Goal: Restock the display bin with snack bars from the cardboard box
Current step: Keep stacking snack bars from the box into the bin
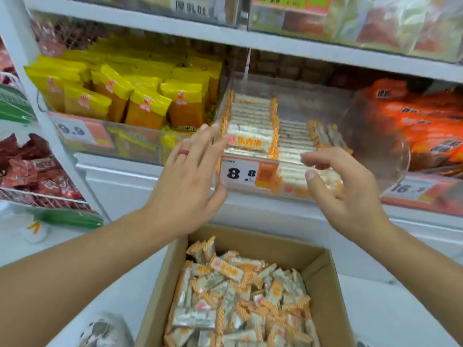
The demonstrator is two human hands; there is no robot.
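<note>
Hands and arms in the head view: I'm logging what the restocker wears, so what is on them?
Both forearms are bare, with no sleeves, gloves or watch in view. The left hand wears one red band ring on a finger. The right hand shows no ring or other item.

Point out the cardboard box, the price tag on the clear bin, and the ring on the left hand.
cardboard box (323, 276): head view, on its bare right inner wall.
price tag (236, 172): head view, on the white part with the big digit.
ring (183, 152): head view, on the red band round a finger of the left hand (186, 171).
</note>
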